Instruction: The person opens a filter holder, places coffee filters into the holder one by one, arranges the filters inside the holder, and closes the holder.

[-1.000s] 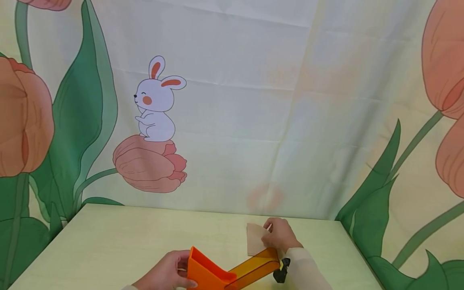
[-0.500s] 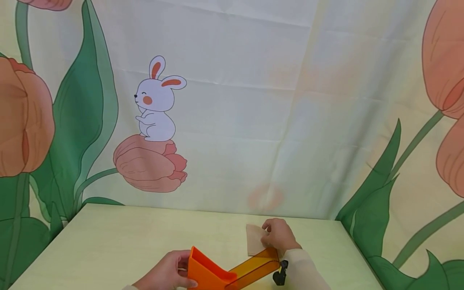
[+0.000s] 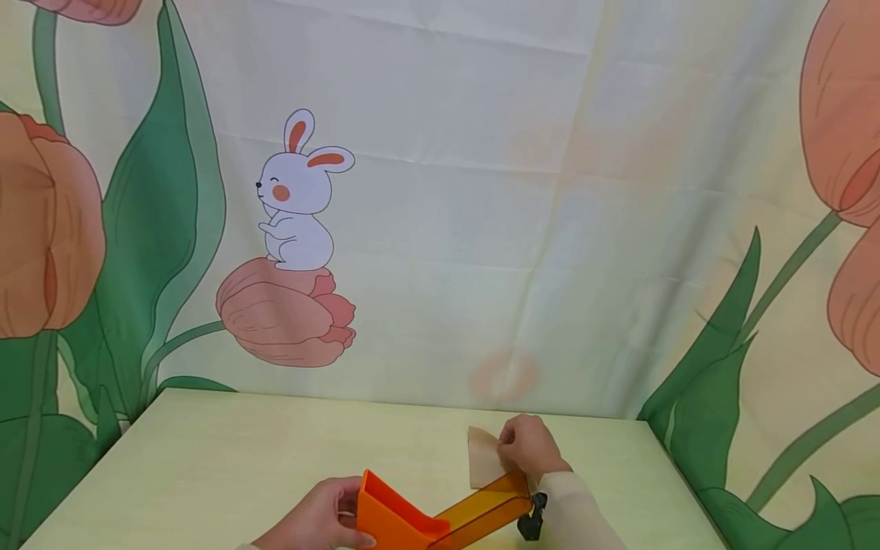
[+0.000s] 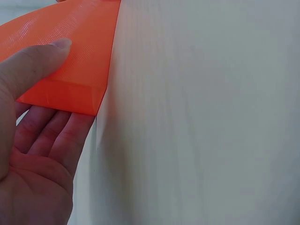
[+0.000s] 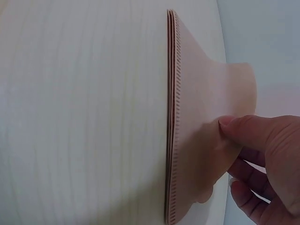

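My left hand grips an orange plastic holder, thumb on its near face and fingers behind, as the left wrist view also shows. A see-through amber flap slants up from the holder toward the right. On the table beyond it is a small stack of brown paper coffee filters, with a crimped seam along one edge. My right hand pinches the filters at their wide side between thumb and fingers. The paper bows where it is held.
Both hands work over a pale wood-grain table. A curtain printed with tulips and a rabbit hangs behind its back edge. A small black device sits by the right sleeve, next to the amber flap's end.
The right hand's fingers have drawn in closer together at the coffee filters. The left hand and the orange holder have hardly moved.
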Available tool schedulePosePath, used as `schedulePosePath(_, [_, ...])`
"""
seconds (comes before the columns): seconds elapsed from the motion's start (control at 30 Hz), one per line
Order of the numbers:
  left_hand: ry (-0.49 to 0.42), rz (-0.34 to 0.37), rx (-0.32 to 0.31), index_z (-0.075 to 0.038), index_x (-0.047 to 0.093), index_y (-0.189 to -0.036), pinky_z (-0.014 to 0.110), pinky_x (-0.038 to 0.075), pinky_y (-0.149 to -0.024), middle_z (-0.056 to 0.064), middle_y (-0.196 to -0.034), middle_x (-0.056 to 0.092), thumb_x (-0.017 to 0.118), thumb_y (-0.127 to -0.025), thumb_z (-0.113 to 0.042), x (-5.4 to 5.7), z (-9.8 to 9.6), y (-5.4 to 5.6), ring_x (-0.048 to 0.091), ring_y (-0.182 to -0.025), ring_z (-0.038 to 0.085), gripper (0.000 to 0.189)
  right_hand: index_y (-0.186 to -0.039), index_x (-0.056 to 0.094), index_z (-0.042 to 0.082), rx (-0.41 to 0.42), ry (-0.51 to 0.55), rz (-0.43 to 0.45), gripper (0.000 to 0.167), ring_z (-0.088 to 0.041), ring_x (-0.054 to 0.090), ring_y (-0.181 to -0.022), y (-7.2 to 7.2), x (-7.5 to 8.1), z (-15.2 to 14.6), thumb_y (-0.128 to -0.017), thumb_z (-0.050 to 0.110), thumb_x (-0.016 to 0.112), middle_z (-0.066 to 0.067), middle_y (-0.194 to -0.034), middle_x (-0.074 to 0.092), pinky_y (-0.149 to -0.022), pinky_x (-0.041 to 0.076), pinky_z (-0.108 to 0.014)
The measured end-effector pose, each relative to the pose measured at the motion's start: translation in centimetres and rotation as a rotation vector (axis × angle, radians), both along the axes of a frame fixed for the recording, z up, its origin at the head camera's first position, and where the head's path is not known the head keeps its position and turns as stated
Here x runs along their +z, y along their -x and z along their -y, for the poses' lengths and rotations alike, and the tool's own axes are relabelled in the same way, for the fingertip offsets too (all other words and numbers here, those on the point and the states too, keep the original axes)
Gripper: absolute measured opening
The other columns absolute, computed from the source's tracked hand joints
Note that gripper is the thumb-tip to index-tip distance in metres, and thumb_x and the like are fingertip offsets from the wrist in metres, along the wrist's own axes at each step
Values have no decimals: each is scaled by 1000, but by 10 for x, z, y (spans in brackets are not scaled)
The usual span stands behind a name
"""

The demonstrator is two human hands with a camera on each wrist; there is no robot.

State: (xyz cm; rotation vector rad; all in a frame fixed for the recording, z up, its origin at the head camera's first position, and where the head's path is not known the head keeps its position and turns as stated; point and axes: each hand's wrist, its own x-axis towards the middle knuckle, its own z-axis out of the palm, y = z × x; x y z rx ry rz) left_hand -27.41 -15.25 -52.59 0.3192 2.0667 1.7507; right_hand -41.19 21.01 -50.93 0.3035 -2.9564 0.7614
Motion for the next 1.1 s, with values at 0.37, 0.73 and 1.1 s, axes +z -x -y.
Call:
schedulePosePath(0.37, [0,-6,-3,-4,62,-132,42,61,-95,8,-121,72,87,-79,-13,1,-1,-1,70,-101,24,60,-79,77,16,3,23,72,9,-18,57,-74,-1,8,-4,-88,15,79,2,-78,67,-67,55,-31])
schedulePosePath(0.73, [-17,-5,-18,-3,62,-133,42,61,-94,9,-122,72,87,-79,-13,0,-1,-2,70,-102,25,60,-84,80,14,93,136,175,6,-17,60,-72,-4,31,-18,-84,18,84,3,-81,72,-66,56,-30])
schedulePosePath(1.1, [-17,-1,-14,-4,62,-133,42,61,-94,8,-122,72,86,-80,-11,0,0,-1,70,-103,25,60,-84,82,14,131,177,228,5,-19,61,-73,-10,62,-32,-84,19,85,2,-82,75,-70,60,-31])
